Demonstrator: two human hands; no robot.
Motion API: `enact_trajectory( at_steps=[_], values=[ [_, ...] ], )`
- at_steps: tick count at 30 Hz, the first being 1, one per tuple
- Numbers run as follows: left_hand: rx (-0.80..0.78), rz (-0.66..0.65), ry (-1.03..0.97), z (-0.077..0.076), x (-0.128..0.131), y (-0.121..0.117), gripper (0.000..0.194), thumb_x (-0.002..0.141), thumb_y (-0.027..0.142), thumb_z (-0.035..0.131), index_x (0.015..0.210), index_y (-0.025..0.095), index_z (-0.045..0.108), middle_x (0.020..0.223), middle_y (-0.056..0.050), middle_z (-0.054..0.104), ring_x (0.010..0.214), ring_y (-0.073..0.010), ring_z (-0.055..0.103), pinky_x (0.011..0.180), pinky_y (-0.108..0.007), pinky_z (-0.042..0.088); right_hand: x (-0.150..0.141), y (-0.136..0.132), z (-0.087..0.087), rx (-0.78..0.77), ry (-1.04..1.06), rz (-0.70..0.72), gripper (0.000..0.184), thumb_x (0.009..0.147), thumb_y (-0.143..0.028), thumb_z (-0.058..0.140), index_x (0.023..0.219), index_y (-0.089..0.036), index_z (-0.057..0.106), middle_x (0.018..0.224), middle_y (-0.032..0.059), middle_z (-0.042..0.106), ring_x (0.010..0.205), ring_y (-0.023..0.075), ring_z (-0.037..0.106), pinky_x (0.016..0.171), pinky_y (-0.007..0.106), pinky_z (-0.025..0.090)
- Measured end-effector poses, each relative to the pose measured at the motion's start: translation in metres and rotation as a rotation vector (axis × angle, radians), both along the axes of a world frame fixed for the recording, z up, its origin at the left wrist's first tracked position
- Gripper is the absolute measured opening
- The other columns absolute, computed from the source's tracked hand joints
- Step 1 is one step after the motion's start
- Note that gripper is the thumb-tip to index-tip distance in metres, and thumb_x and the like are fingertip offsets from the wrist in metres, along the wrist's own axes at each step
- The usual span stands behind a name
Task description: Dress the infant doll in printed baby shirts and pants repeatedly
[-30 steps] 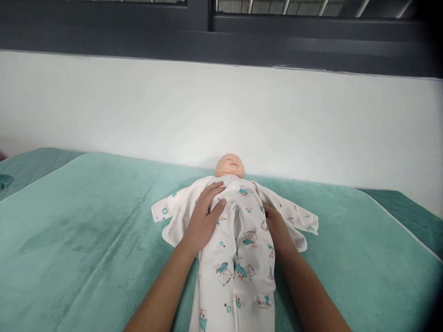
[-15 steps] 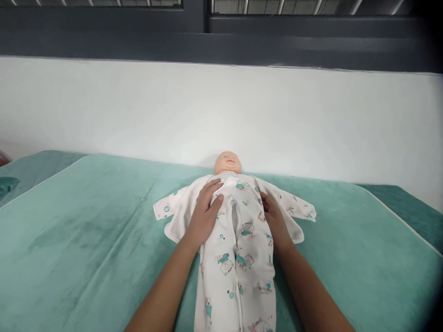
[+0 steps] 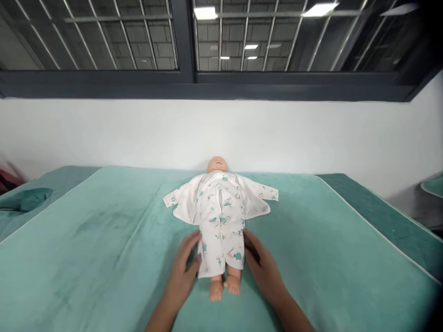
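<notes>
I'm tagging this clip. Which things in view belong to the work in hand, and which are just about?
In hand:
- doll
- white trousers
- white jacket

Just about:
- green cover under the doll
- wall
- barred window
- red thing, unclear, far left

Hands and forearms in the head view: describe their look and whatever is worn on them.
The left hand and right hand are bare human hands, with no gloves, rings or bracelets visible. The left forearm and right forearm show no sleeves or watch. Blur hides any finer markings.
</notes>
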State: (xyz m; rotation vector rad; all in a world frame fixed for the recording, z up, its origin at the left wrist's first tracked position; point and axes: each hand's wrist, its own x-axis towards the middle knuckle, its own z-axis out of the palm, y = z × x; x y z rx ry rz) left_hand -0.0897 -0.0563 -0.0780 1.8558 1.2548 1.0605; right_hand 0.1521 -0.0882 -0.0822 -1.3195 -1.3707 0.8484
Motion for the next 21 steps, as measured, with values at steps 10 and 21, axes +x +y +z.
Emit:
enact_trajectory(
  at_steps=[10,21],
  values=[
    [0.127,0.025,0.187,-0.001,0.005,-0.05,0.025,0.089,0.021,0.046,0.111,0.022,0.059,0.11,-0.009,0.061,0.105,-0.0246,0.057,0.091,-0.043,0.046,-0.027,-0.057,-0.004,0.072,-0.457,-0.147,0.019,0.09,-0.024,0.05,0.106,-0.024,0.059,0.103,0.0051,0.064,0.097,0.0241,0.058,0.083,0.039,0.047],
    [0.136,0.152,-0.12,0.04,-0.017,-0.089,0.022,0.092,0.039,0.049,0.096,0.02,0.059,0.093,-0.004,0.062,0.089,-0.0193,0.058,0.082,-0.029,0.045,-0.019,-0.105,0.024,0.327,-0.259,-0.189,0.011,0.091,-0.017,0.044,0.088,-0.021,0.054,0.079,-0.0004,0.053,0.071,0.0137,0.052,0.066,0.025,0.04]
  ],
)
